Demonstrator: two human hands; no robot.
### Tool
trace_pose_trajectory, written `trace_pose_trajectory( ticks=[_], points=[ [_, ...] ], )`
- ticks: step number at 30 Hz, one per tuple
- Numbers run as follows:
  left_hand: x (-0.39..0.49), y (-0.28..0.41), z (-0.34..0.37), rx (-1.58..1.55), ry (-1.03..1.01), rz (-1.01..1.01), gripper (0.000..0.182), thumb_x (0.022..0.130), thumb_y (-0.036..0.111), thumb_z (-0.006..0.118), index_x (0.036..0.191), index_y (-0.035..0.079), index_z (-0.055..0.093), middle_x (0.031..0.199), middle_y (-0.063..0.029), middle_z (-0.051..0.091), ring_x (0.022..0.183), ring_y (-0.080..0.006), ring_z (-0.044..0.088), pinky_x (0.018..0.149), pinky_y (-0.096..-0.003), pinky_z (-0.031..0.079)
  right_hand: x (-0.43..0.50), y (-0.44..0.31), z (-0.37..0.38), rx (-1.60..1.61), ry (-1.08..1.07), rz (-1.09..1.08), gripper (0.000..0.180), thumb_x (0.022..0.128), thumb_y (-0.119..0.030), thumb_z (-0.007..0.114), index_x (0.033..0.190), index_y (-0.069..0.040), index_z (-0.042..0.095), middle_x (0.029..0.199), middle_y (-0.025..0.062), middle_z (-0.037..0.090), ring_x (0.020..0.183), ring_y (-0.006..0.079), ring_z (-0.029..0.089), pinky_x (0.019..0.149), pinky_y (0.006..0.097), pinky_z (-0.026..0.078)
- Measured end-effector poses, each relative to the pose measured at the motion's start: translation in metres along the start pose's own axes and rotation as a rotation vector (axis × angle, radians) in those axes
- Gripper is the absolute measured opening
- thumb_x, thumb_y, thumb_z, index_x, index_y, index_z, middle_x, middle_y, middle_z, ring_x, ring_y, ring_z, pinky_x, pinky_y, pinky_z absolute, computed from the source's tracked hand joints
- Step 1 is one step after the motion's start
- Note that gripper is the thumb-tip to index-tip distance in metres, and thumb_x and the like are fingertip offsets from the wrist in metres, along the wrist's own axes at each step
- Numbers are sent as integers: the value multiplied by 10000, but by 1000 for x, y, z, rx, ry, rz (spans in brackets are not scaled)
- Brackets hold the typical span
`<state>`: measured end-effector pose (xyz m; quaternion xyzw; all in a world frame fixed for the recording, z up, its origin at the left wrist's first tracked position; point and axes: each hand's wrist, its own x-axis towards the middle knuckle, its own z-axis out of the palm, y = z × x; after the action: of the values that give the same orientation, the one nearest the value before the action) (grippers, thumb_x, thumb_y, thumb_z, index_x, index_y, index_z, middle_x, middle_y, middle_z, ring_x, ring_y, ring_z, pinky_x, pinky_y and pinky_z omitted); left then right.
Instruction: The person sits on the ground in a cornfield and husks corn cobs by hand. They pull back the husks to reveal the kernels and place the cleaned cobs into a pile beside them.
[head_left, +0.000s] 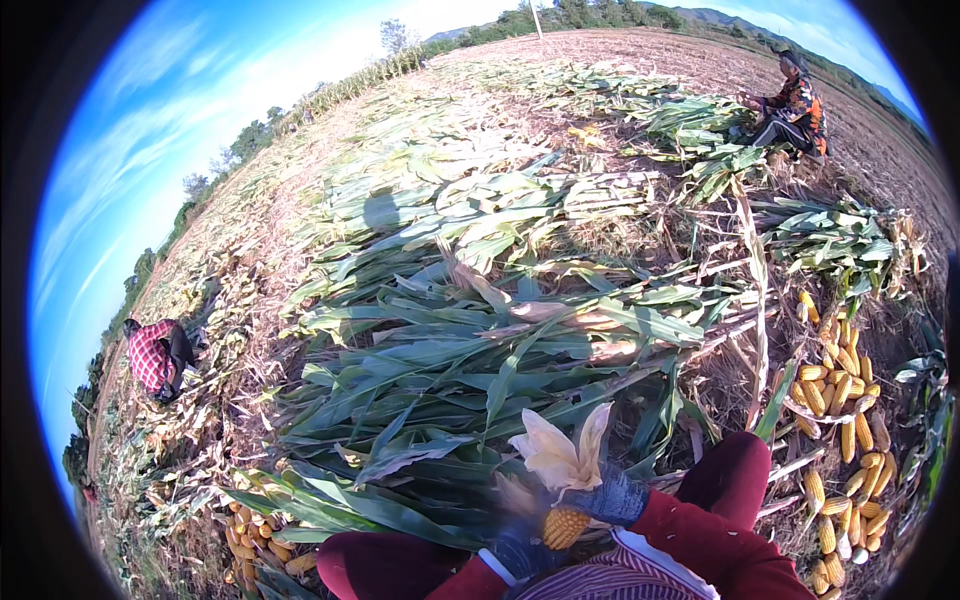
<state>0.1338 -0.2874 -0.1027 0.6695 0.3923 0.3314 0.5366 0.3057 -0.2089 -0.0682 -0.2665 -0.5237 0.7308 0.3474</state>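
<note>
In front of my lap, my right hand (611, 496), in a grey-blue work glove, grips an ear of corn (564, 528) near the point where its husk joins. The yellow kernels face down towards me, while the pale dry husk (559, 450) is peeled back and fans out away from me. My left hand (526, 549), also gloved, is close beside the ear on its left and partly blurred. A blurred piece of husk (516, 493) lies just above it; whether the fingers hold anything is unclear. Cut corn stalks (450, 375) with green leaves lie before my bent knees.
Husked ears (840, 390) are heaped along my right side, and another heap of ears (251, 540) lies at my left. One person (799, 112) sits among stalks at the far right. A second person (154, 356) bends low at the left. More stalks (487, 202) cover the field.
</note>
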Motion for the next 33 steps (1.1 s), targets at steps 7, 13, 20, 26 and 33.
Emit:
trace_pose_trajectory(
  ticks=[7,13,20,26,33],
  points=[
    [-11,-48,17,866,-242,324,380,929,281,454,1258,94,480,1212,-74,541,1106,-201,532,983,-330,404,-14,-16,22,83,37,59,550,862,-163,647,1326,9,407,1184,115,563,1028,172,564,878,298,486],
    [1,-31,17,1101,132,571,274,897,215,527,1141,91,543,1105,-85,584,1034,-207,583,952,-330,456,7,-50,38,470,422,33,258,902,-163,601,1115,-27,553,837,2,568,680,82,530,570,211,429],
    [6,5,30,-429,279,-147,564,764,129,716,1260,29,467,1122,-76,591,1035,-182,577,909,-320,467,40,-52,39,861,319,-152,203,950,-339,488,929,-146,549,672,-24,479,531,105,465,496,257,388],
    [6,26,5,-579,363,-240,616,701,55,755,1243,17,463,1052,-57,602,944,-163,602,821,-304,510,54,-64,27,962,717,-80,219,957,-300,470,778,-174,481,625,-38,376,550,109,404,500,294,370],
    [-21,15,13,-616,158,-189,656,662,105,786,1231,21,471,1003,-84,611,894,-199,621,784,-329,531,50,-28,1,833,375,-243,151,938,-315,542,953,-165,531,629,-59,401,490,95,384,440,248,312]
  ],
)
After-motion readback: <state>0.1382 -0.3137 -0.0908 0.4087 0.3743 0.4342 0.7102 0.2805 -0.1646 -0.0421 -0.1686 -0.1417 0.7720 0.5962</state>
